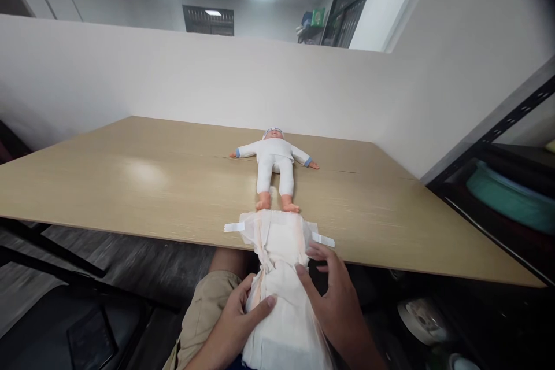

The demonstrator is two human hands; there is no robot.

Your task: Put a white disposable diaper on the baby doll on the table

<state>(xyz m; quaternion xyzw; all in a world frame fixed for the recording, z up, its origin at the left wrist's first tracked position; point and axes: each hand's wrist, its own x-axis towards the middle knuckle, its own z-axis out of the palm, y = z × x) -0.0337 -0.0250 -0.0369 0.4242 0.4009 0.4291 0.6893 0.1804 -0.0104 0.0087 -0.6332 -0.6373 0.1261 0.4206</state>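
Note:
An unfolded white diaper (284, 292) stretches from the table's front edge down over my lap, its inner side up and its fastening tabs spread to both sides. My left hand (243, 312) grips its left edge, thumb on top and fingers partly hidden beneath. At the right edge is my right hand (332, 289), thumb and fingers apart, with the thumb tip at the diaper's side. Just beyond the diaper's far end, a doll (275, 165) in white clothes with blue cuffs lies on its back, arms out and feet toward me.
The wooden table (182, 185) meets a white wall (208, 81) at the back. To the right stands a dark shelf rack with a teal bin (511, 193). A black chair (39, 324) at lower left carries a dark phone-like device (92, 338).

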